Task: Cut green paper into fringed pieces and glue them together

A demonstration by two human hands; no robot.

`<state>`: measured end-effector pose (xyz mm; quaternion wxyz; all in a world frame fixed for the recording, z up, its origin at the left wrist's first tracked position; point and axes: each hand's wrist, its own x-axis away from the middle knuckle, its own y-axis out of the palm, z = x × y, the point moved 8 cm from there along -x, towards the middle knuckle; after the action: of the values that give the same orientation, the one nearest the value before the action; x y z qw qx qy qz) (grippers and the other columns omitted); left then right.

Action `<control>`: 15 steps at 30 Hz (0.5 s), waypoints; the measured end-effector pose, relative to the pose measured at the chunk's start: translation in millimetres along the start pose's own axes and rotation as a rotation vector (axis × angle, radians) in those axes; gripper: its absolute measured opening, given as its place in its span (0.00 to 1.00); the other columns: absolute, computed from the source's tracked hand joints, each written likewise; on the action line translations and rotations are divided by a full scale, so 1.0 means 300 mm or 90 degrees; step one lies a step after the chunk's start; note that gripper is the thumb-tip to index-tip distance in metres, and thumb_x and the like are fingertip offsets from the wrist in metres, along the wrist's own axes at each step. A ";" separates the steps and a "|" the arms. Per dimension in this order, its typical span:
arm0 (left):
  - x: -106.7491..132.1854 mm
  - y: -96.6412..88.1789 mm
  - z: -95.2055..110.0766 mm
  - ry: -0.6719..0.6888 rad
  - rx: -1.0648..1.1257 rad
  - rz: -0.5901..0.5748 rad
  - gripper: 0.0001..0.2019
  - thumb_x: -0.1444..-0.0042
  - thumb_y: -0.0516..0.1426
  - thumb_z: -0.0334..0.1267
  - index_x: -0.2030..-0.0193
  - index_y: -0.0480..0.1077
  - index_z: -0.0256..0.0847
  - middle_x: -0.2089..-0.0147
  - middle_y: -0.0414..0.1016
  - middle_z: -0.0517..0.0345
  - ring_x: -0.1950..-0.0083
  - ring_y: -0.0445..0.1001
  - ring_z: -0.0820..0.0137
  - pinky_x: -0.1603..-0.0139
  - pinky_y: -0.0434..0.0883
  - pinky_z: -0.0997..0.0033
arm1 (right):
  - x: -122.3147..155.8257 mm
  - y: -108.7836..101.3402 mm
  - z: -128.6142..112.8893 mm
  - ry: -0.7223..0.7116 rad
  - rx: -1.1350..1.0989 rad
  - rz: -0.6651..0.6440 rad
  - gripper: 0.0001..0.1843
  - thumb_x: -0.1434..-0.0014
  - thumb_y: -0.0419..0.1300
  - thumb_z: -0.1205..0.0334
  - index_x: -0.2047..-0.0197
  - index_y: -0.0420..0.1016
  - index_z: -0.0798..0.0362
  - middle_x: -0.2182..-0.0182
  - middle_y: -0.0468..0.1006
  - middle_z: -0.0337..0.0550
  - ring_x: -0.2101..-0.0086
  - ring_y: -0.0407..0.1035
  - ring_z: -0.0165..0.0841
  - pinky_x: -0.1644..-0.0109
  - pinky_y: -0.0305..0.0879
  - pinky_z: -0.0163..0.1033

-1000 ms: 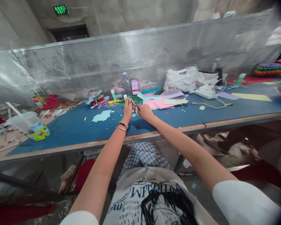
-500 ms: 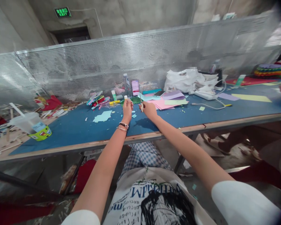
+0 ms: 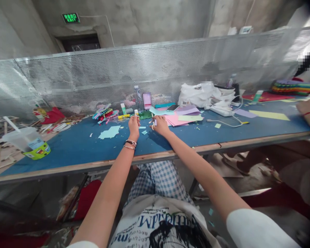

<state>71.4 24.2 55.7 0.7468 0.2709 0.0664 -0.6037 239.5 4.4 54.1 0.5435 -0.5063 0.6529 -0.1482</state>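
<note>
Your right hand (image 3: 160,126) grips scissors (image 3: 154,123) near the far edge of the blue worktop (image 3: 74,144), just before the pink paper sheets (image 3: 175,119). Your left hand (image 3: 133,124) rests just beside, fingers curled. Whether it pinches anything, I cannot tell.

Concrete walls (image 3: 150,20), perforated metal screen (image 3: 170,65), blue table (image 3: 74,148)

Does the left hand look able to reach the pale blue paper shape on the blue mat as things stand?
Probably yes. The pale blue paper shape lies flat on the blue mat just left of the left hand, with mostly bare mat between them and nothing standing in the way.
</note>
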 end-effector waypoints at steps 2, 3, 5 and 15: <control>-0.003 0.001 -0.002 0.002 -0.003 -0.004 0.13 0.44 0.52 0.45 0.73 0.61 0.38 0.79 0.57 0.66 0.83 0.55 0.81 0.83 0.52 0.78 | 0.002 0.005 0.007 0.023 -0.005 -0.006 0.23 0.47 0.57 0.59 0.47 0.63 0.52 0.46 0.65 0.50 0.47 0.53 0.46 0.49 0.58 0.49; -0.005 0.002 -0.004 0.003 -0.008 -0.006 0.13 0.44 0.52 0.45 0.73 0.61 0.38 0.79 0.58 0.66 0.83 0.55 0.81 0.83 0.52 0.78 | 0.002 0.008 0.011 0.037 -0.008 -0.011 0.24 0.47 0.56 0.59 0.47 0.62 0.52 0.45 0.64 0.50 0.46 0.52 0.47 0.48 0.57 0.51; -0.009 0.001 -0.010 0.001 -0.019 -0.009 0.12 0.44 0.52 0.43 0.73 0.61 0.38 0.79 0.59 0.66 0.82 0.56 0.81 0.82 0.53 0.78 | 0.000 0.018 0.021 0.065 -0.022 -0.024 0.25 0.46 0.55 0.58 0.45 0.61 0.51 0.43 0.62 0.51 0.44 0.50 0.48 0.48 0.57 0.54; 0.005 0.020 -0.016 -0.004 -0.146 -0.046 0.10 0.43 0.50 0.39 0.72 0.63 0.38 0.76 0.62 0.64 0.81 0.58 0.80 0.81 0.56 0.78 | 0.000 0.044 0.063 0.181 -0.047 -0.032 0.27 0.44 0.51 0.53 0.43 0.56 0.53 0.43 0.59 0.56 0.43 0.49 0.51 0.46 0.54 0.60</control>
<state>78.5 25.9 53.0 0.7510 0.1793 0.1421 -0.6194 249.2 16.9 37.3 0.4225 -0.5157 0.7158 -0.2079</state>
